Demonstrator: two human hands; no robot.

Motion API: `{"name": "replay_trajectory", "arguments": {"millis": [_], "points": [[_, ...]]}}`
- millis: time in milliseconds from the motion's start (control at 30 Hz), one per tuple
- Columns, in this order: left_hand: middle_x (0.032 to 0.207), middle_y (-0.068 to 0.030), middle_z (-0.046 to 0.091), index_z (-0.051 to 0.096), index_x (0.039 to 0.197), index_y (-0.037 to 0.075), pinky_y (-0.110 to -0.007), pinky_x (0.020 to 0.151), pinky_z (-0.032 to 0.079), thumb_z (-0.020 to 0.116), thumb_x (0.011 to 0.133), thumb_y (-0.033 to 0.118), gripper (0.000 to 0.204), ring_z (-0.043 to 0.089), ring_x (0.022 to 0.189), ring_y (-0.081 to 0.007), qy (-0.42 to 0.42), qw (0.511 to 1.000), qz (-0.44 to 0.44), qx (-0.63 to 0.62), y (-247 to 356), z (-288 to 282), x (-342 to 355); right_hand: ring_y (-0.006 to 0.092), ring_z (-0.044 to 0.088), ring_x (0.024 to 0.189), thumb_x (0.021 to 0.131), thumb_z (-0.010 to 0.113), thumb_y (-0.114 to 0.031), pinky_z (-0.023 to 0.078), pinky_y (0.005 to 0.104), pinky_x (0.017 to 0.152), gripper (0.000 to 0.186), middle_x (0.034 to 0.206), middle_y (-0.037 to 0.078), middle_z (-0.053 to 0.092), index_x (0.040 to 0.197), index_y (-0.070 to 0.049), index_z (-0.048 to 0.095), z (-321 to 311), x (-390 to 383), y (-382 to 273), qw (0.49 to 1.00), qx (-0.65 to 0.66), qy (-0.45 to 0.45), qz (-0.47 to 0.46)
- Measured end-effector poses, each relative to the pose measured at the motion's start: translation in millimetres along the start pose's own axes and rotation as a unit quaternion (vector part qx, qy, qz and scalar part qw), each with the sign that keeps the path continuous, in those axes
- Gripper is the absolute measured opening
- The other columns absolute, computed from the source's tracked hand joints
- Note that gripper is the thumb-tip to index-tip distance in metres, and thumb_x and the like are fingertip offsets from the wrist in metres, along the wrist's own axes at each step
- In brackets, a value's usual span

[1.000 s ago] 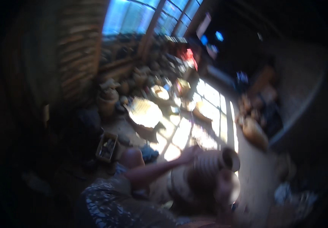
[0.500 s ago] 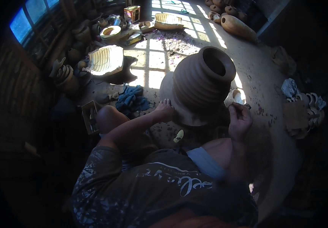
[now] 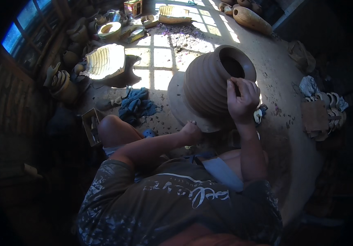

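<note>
A large ribbed brown clay pot [image 3: 207,84] leans in view on a round potter's wheel [image 3: 176,98], its dark mouth to the upper right. My left hand [image 3: 191,133] is at the wheel's near edge, fingers curled closed against it. My right hand [image 3: 244,100] is raised at the near side of the pot's rim [image 3: 249,67]. Its thumb and fingertips are pinched together there; whether anything small sits between them is hidden. A pale container behind my right wrist is mostly covered.
A blue cloth [image 3: 137,105] and a small open box [image 3: 90,127] lie to the left. Beyond are a ribbed pot shard [image 3: 105,61], a round basin [image 3: 109,30] and clay crumbs [image 3: 184,37]. Curved clay pieces [image 3: 335,108] are stacked at the right, a long clay vessel [image 3: 250,21] at the back.
My right hand has risen from beside the pot to its rim. The left hand has slid right along the wheel's near edge, its fingers going from outstretched to curled.
</note>
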State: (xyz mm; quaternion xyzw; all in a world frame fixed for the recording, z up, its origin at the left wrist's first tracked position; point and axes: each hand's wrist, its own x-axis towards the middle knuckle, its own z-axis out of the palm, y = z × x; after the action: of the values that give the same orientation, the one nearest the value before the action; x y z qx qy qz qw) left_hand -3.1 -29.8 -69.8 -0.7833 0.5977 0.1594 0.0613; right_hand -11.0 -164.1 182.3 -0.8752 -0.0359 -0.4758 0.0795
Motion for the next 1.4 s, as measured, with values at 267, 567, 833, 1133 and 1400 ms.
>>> {"name": "replay_trajectory", "arguments": {"millis": [267,567,833,1133,1400], "points": [[0.131,-0.018,0.071,0.073,0.128,0.005,-0.069,0.104,0.042,0.057,0.101,0.033,0.043,0.064,0.124,-0.0429,-0.014,0.995,0.048,0.088,38,-20,6,0.0262,0.063,0.084,0.078,0.079,-0.009,0.053,0.04,0.074,0.007,0.085,0.005,0.065,0.083,-0.007,0.074,21,21,-1,0.998,-0.05,-0.002,-0.032],[0.137,-0.0154,0.068,0.07,0.136,0.01,-0.069,0.107,0.04,0.059,0.1,0.036,0.046,0.062,0.128,-0.0409,-0.119,0.991,0.028,0.06,3,-48,-14,0.0255,0.063,0.086,0.078,0.081,-0.006,0.052,0.0392,0.076,0.008,0.085,0.005,0.065,0.084,-0.007,0.075,9,14,9,0.999,-0.013,-0.029,-0.033],[0.129,-0.011,0.072,0.074,0.125,0.01,-0.057,0.108,0.043,0.059,0.098,0.028,0.036,0.064,0.124,-0.031,-0.035,0.996,-0.037,0.076,-52,-41,-28,0.0228,0.065,0.09,0.078,0.082,-0.012,0.048,0.0389,0.078,0.012,0.09,0.001,0.067,0.088,-0.01,0.077,4,7,28,0.998,0.021,-0.037,-0.054],[0.111,-0.0149,0.074,0.078,0.112,0.013,-0.045,0.099,0.052,0.061,0.092,0.021,0.027,0.068,0.114,-0.0316,-0.059,0.998,-0.008,0.028,-130,-64,-34,0.0274,0.065,0.089,0.078,0.083,-0.007,0.051,0.0411,0.078,0.014,0.09,0.005,0.066,0.09,-0.007,0.076,-16,-10,66,0.996,0.064,-0.026,-0.059],[0.103,-0.0155,0.076,0.078,0.113,0.02,-0.048,0.094,0.055,0.063,0.094,0.028,0.025,0.071,0.107,-0.0358,-0.081,0.993,-0.018,-0.089,-103,-79,-38,0.0337,0.064,0.086,0.082,0.074,-0.008,0.052,0.0459,0.076,0.015,0.091,0.013,0.066,0.093,-0.006,0.065,-54,-6,96,0.978,0.023,-0.134,0.161]]}}
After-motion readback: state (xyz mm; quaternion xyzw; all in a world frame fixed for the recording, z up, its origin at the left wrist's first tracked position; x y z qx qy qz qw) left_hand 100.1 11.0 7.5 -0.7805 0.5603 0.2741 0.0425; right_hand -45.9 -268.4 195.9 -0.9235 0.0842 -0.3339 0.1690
